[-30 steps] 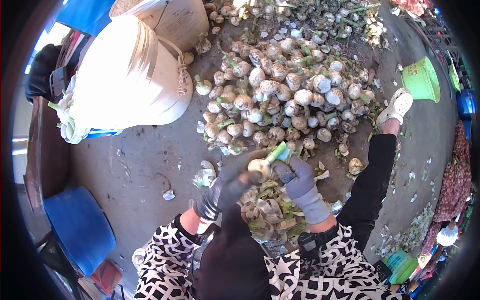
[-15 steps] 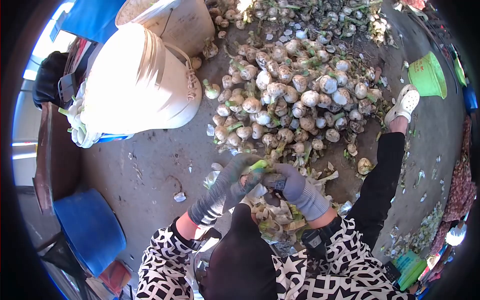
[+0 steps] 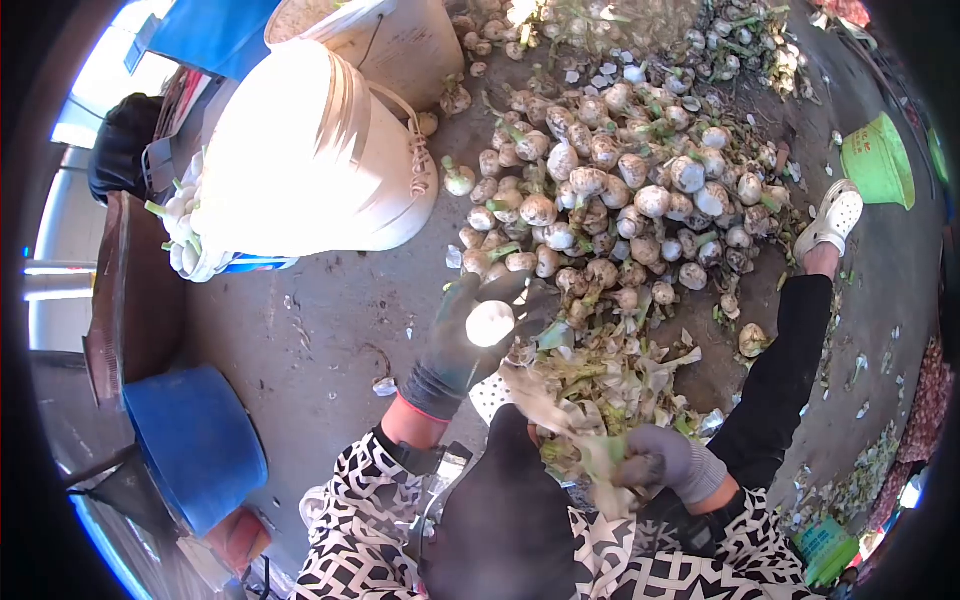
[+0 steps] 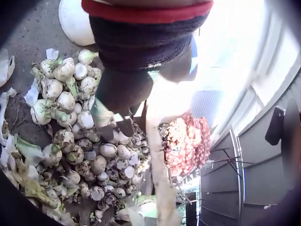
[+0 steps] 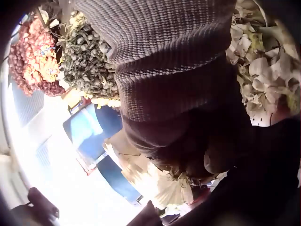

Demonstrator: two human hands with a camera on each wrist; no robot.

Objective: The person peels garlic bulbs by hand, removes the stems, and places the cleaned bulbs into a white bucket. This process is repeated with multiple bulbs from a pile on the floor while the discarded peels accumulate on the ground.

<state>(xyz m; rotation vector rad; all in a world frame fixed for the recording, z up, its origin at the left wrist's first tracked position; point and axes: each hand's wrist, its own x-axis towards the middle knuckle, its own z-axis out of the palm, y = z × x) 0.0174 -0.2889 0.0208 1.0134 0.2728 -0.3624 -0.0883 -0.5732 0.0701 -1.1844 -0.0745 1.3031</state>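
In the head view a gloved left hand (image 3: 462, 335) holds a white peeled bulb (image 3: 490, 323), its fingers around the bulb's sides, left of a heap of peelings (image 3: 640, 375). Lower right, the gloved right hand (image 3: 672, 462) grips long pale peelings (image 3: 600, 460), blurred, that trail up toward the left hand. A large pile of bulbs (image 3: 600, 190) with cut stalks lies beyond both hands. In the left wrist view the left hand (image 4: 124, 87) is dark, with a pale strip (image 4: 162, 179) beside it. The right wrist view shows the right hand (image 5: 188, 136) curled over pale peelings (image 5: 164, 188).
White buckets (image 3: 375, 200) stand at the upper left, near a heap of peeled bulbs (image 3: 182, 225). A blue tub (image 3: 195, 440) is at lower left. A green bucket (image 3: 878, 165) stands far right, beyond the person's outstretched leg (image 3: 780, 360) and white shoe (image 3: 838, 215).
The hands, close together over the bulb earlier, have moved apart. The right hand has come down and right with peelings; the bulb in the left hand now shows white, its green stalk no longer visible.
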